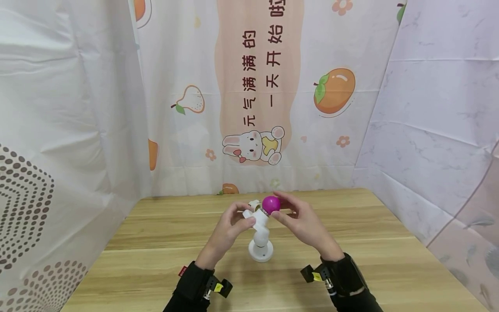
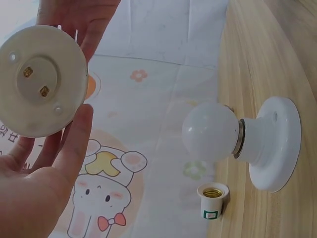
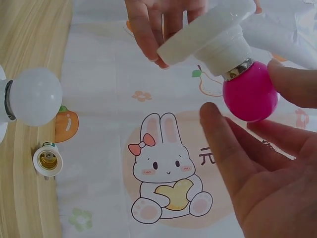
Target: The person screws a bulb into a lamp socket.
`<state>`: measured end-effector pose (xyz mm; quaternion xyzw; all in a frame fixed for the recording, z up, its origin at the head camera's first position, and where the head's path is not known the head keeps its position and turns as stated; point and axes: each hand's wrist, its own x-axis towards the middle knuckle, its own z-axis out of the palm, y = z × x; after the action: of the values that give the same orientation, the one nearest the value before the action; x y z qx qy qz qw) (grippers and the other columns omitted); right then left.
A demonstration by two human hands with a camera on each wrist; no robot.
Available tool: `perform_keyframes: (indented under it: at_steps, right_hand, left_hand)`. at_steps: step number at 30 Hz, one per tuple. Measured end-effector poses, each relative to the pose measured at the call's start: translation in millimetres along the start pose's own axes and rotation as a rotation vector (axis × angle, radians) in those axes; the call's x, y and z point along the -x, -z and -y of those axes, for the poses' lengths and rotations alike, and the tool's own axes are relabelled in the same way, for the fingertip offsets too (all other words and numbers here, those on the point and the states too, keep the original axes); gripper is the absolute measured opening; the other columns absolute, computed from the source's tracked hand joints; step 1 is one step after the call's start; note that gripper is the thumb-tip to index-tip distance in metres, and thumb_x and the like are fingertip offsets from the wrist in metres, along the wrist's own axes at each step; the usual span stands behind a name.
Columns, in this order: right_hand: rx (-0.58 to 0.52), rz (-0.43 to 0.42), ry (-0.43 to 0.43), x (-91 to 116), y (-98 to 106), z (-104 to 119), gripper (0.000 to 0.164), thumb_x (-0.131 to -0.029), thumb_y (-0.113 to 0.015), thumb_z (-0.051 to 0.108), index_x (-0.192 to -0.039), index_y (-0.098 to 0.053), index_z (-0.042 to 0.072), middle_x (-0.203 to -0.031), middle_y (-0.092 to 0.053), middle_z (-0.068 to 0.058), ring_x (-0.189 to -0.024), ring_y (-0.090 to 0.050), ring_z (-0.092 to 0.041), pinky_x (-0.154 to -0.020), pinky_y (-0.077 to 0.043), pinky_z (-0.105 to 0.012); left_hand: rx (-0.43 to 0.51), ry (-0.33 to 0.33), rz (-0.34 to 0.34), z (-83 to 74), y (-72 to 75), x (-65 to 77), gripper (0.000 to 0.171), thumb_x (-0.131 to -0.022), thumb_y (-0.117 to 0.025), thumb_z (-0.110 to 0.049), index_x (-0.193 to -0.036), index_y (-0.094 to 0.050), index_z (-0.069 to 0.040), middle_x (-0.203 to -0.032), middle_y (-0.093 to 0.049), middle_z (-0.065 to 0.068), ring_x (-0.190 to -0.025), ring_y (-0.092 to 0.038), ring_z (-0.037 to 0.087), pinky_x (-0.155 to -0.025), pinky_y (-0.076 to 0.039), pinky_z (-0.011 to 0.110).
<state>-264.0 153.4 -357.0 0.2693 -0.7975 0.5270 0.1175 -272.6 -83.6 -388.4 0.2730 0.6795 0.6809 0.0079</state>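
Three printed cloth panels point(image 1: 187, 52) enclose the work, the middle one carrying fruit, flowers, a rabbit and a column of dark characters. Below them spreads the wood-grained counter point(image 1: 163, 242).

The two hands are raised over it, apart from each other but joined through what they hold. The left hand point(image 1: 228, 227) grips a white lamp holder point(image 3: 210, 39) by its round base, thumb against the rim and fingers round the far side. The right hand point(image 1: 306, 221) pinches a magenta bulb point(image 3: 250, 91) between thumb and fingers.

On the counter, just under the hands, a second lamp holder point(image 2: 275, 144) stands upright on its round base, with a white bulb point(image 2: 209, 131) seated in its top.

The magenta bulb sits tilted at the mouth of the held holder, well above the counter, a strip of metal collar showing between them.

Near the standing holder lies a small socket point(image 2: 211, 204) on its side, brass-coloured thread visible within. Smallest are two gold contacts point(image 2: 44, 91) on the held base's underside.
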Motion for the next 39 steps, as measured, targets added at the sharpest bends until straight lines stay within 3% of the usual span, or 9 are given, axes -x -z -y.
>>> perform_keyframes:
  at_steps: [5,11,19,26,31,39]
  right_hand:
    - [0.067,0.065,-0.074,1.1,-0.1,-1.0,0.046,-0.093,-0.075,0.024,-0.135,-0.064,0.009,-0.117,-0.069,-0.005,-0.108,-0.065,-0.022,-0.086,-0.057,-0.032]
    - [-0.006,0.165,-0.066,0.5,-4.0,-5.0,0.043,-0.095,-0.074,0.025,-0.131,-0.066,0.004,-0.125,-0.068,-0.011,-0.113,-0.065,-0.029,-0.092,-0.056,-0.035]
    - [-0.098,0.180,-0.081,-0.1,-4.6,-9.5,0.044,-0.095,-0.073,0.019,-0.132,-0.064,-0.003,-0.134,-0.062,-0.020,-0.119,-0.062,-0.038,-0.097,-0.053,-0.034]
    - [-0.153,0.182,-0.075,-0.6,-7.1,-10.6,0.043,-0.091,-0.078,0.013,-0.127,-0.065,-0.007,-0.136,-0.057,-0.024,-0.123,-0.058,-0.039,-0.097,-0.053,-0.031]
    - [-0.137,0.179,-0.059,-1.0,-8.6,-12.4,0.043,-0.090,-0.078,0.012,-0.126,-0.066,-0.009,-0.137,-0.055,-0.026,-0.122,-0.060,-0.039,-0.096,-0.053,-0.033]
    - [-0.097,0.191,-0.045,-1.5,-8.2,-14.9,0.046,-0.092,-0.077,0.015,-0.128,-0.064,-0.009,-0.139,-0.055,-0.027,-0.121,-0.060,-0.038,-0.097,-0.052,-0.034]
  left_hand:
    - [0.019,-0.026,-0.073,0.5,-1.2,-0.1,0.043,-0.095,-0.066,-0.019,-0.128,-0.048,0.001,-0.131,-0.050,0.018,-0.118,-0.054,0.027,-0.093,-0.052,0.036]
    - [0.043,-0.053,-0.100,0.2,-2.9,-0.5,0.047,-0.093,-0.068,-0.019,-0.128,-0.046,0.004,-0.130,-0.050,0.017,-0.127,-0.051,0.029,-0.099,-0.049,0.043]
    - [0.021,-0.085,-0.087,1.0,-3.7,-1.6,0.039,-0.090,-0.075,-0.015,-0.112,-0.046,-0.001,-0.125,-0.047,0.023,-0.120,-0.052,0.027,-0.095,-0.052,0.030]
    - [-0.005,-0.111,-0.072,3.7,-2.5,-2.1,0.038,-0.088,-0.078,-0.011,-0.110,-0.050,0.002,-0.125,-0.049,0.025,-0.121,-0.054,0.029,-0.098,-0.052,0.031]
    - [-0.040,-0.093,-0.061,5.5,0.2,-1.7,0.037,-0.088,-0.078,-0.011,-0.113,-0.054,0.001,-0.127,-0.053,0.018,-0.122,-0.056,0.030,-0.101,-0.050,0.033]
    - [-0.083,-0.009,-0.032,8.0,3.4,-3.3,0.044,-0.090,-0.078,-0.016,-0.125,-0.057,0.000,-0.132,-0.055,0.014,-0.121,-0.057,0.027,-0.103,-0.049,0.034]
